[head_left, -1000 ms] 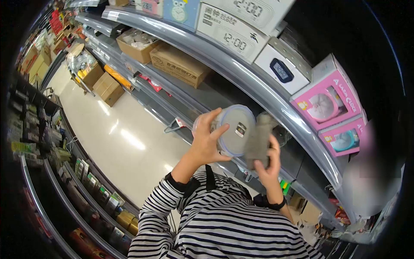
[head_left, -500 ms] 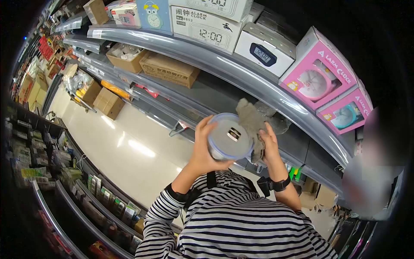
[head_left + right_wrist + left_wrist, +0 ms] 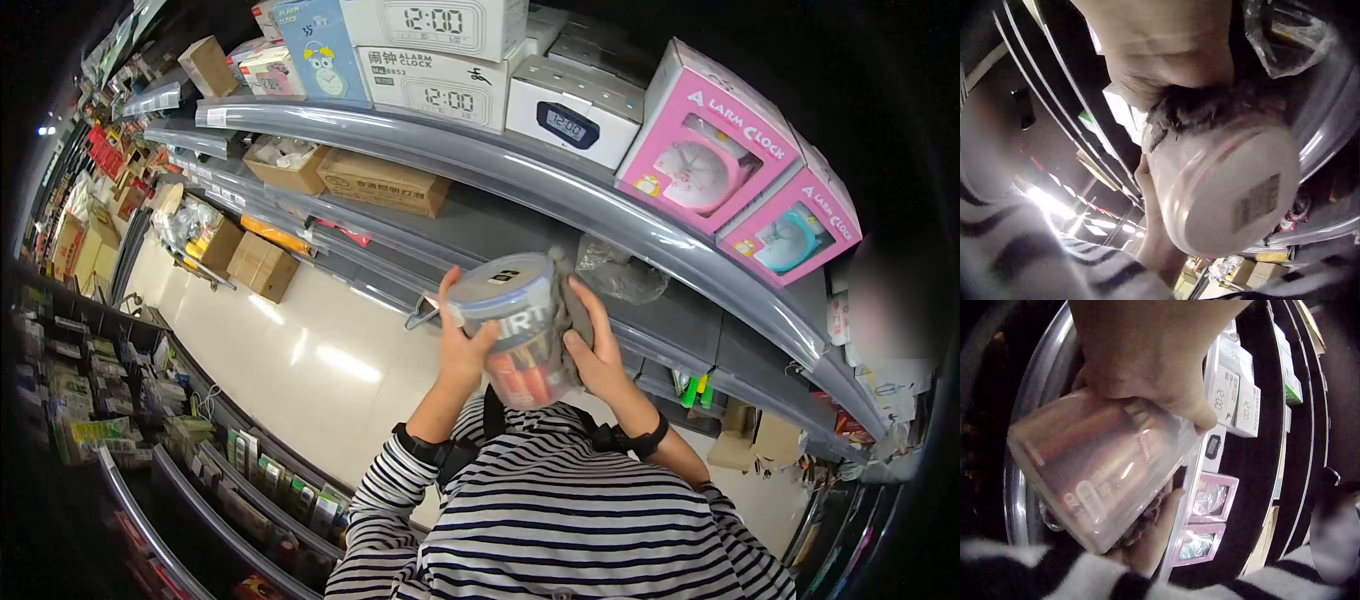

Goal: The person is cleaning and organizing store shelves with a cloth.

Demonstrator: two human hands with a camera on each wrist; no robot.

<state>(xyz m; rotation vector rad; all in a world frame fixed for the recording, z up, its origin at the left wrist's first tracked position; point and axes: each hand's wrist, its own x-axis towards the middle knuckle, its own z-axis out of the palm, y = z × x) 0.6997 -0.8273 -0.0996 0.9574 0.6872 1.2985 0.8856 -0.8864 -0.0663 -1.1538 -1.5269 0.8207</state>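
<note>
A clear plastic jar (image 3: 525,365) with a grey, blue-rimmed lid (image 3: 500,277) is held up in front of the striped shirt. White letters and reddish-orange contents show through its side. My left hand (image 3: 462,348) grips the jar near the lid, thumb across the front. On the other side, my right hand (image 3: 597,352) holds a crumpled grey cloth (image 3: 566,305) against the jar wall. The right wrist view shows the cloth (image 3: 1188,115) bunched under the palm and a label on the jar's round end (image 3: 1222,219). Reddish contents fill the jar (image 3: 1085,469) in the left wrist view.
Boxed alarm clocks, including a pink box (image 3: 705,150) and a white box (image 3: 570,110), line the upper shelf. Beneath it lie a clear plastic bag (image 3: 625,270) and a brown carton (image 3: 385,183). Another shelf (image 3: 220,490) stands across the aisle floor (image 3: 310,340).
The jar has tipped so its printed side faces the head camera instead of mostly the lid. The cloth has shifted along the jar and now lies at its right side.
</note>
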